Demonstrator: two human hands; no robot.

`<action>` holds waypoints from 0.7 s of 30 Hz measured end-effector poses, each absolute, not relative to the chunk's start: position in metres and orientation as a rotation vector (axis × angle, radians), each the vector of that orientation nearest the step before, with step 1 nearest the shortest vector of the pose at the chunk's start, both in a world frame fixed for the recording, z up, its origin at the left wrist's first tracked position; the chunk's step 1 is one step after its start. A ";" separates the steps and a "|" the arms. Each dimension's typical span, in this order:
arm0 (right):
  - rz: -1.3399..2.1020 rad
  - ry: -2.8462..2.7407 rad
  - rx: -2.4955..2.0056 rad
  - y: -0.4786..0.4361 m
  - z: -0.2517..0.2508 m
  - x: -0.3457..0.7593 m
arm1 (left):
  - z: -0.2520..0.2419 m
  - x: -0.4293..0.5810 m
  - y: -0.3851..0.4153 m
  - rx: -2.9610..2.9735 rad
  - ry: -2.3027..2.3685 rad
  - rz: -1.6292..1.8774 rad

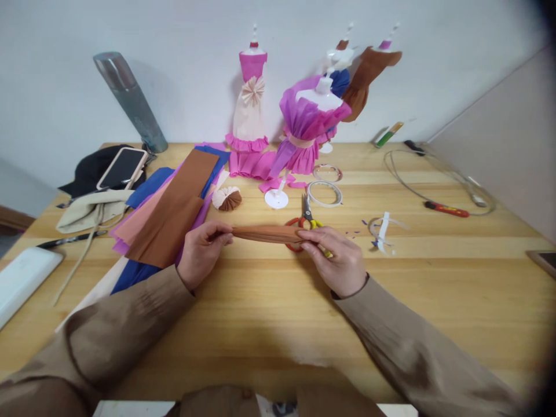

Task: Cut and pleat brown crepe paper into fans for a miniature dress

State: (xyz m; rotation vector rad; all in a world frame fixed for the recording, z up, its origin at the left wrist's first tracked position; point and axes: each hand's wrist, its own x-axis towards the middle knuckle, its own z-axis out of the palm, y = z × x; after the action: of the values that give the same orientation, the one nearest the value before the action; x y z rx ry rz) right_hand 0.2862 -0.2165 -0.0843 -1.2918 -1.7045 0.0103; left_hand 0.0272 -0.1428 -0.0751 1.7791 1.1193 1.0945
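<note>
Beside stacked colored paper [171, 214] at center left of the frame, pinches one end of a folded brown paper strip [264, 233] in the left hand [200, 255], holds it level across the middle, in front of scissors [307, 214] on the wooden table [278, 324], and clamps its other end in the right hand [339, 260].

Left hand [200, 253], right hand [337, 259] — each pinches one end of a brown strip [266, 233] (folded narrow).

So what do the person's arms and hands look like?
The left hand and right hand are bare, without gloves. The left sleeve and right sleeve are long, brown and creased, ending at the wrists.
</note>
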 end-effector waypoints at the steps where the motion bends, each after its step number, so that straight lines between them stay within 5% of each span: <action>1: -0.008 -1.726 -1.302 -0.217 -0.084 0.287 | -0.075 0.027 -0.143 1.803 1.114 1.094; 11: -0.042 -1.698 -1.407 -0.218 -0.077 0.287 | -0.071 0.028 -0.146 1.922 1.117 1.108; 21: 0.472 -1.224 -1.329 -0.217 -0.097 0.283 | -0.069 0.034 -0.148 1.432 1.028 1.095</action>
State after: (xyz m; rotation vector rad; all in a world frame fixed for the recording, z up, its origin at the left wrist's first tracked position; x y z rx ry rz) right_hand 0.2835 -0.2170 -0.0967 -1.3290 -1.2235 0.4716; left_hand 0.0342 -0.1480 -0.0694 1.4325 1.0280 1.0949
